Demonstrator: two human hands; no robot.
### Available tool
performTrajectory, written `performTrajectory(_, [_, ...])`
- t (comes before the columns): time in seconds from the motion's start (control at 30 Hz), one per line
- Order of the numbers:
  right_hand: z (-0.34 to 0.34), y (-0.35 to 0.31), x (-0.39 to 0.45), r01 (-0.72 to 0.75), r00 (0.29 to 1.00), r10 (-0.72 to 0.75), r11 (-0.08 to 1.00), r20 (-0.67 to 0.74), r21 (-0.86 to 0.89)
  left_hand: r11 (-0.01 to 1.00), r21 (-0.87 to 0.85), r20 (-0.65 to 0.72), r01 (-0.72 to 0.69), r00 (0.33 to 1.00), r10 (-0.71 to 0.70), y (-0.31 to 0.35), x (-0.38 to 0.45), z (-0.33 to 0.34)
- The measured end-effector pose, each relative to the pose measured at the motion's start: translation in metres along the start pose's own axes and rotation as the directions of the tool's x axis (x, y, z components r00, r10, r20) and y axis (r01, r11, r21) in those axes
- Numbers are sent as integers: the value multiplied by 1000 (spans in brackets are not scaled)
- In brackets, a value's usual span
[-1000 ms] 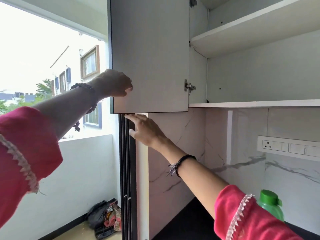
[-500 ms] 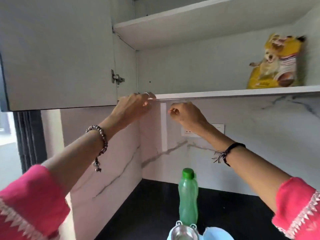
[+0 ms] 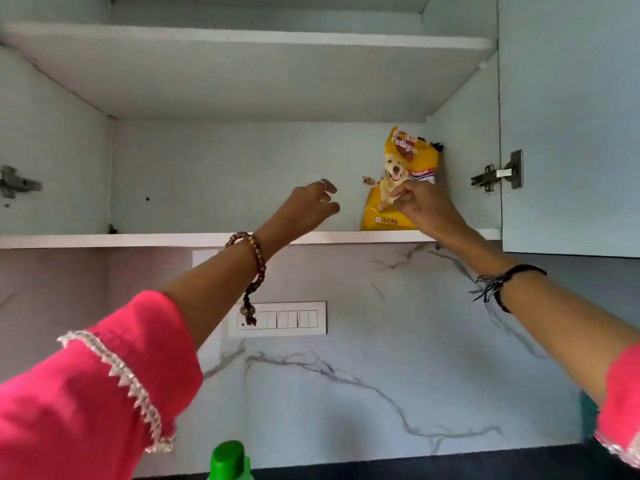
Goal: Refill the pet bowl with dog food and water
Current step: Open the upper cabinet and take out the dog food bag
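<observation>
A yellow dog food bag (image 3: 403,157) with a puppy picture stands upright at the right end of the lower cabinet shelf (image 3: 104,240). My right hand (image 3: 426,209) is raised to the bag's lower front, its fingers curled against the packet. My left hand (image 3: 308,209) reaches into the cabinet just left of the bag, fingers spread and holding nothing, a small gap away from it. The green cap of a water bottle (image 3: 228,460) shows at the bottom edge. No pet bowl is in view.
Both cabinet doors stand open; the right door (image 3: 571,133) hangs beside my right arm. An upper shelf (image 3: 242,39) sits above. A switch panel (image 3: 287,318) is on the marble backsplash, and a dark counter (image 3: 415,469) runs below.
The view swung right from the left door to the cabinet's inside. Both hands rose from the shelf's front edge to the bag, the right hand reaching it.
</observation>
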State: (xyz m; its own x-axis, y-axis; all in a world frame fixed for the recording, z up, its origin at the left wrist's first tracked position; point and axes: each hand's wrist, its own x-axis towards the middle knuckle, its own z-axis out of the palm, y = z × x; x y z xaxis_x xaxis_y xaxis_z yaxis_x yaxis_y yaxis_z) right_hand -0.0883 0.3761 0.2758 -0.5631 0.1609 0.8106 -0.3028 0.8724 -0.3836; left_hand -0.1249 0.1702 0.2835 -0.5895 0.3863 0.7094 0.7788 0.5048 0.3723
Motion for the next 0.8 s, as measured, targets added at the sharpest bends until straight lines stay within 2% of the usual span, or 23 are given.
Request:
performTrajectory(0.13, [-19, 37, 28, -130, 991, 131, 985, -2, 114, 997, -37, 41, 66, 997, -65, 8, 58, 36])
performTrajectory(0.27, [-24, 74, 61, -229, 969, 221, 972, 113, 56, 991, -72, 153, 111, 983, -99, 10, 106, 69])
performTrajectory(0.37, [-19, 91, 77, -358, 915, 342, 933, 214, 42, 949, -220, 248, 225, 954, -168, 7, 134, 81])
performTrajectory(0.47, [-14, 112, 88, -453, 828, 409, 891, 384, 26, 914, -270, 310, 303, 926, -216, 0, 157, 87])
performTrajectory(0.57, [-13, 125, 103, -542, 718, 435, 839, 542, 44, 900, -244, 427, 361, 873, -234, -6, 173, 92])
performTrajectory(0.67, [-13, 129, 111, -606, 635, 409, 790, 656, 94, 890, -186, 560, 416, 789, -252, -14, 193, 97])
performTrajectory(0.73, [-10, 139, 118, -614, 633, 381, 777, 674, 137, 899, -138, 640, 415, 730, -239, -21, 204, 106])
performTrajectory(0.8, [-6, 145, 122, -604, 648, 361, 780, 671, 163, 888, -159, 686, 433, 695, -216, -23, 206, 115])
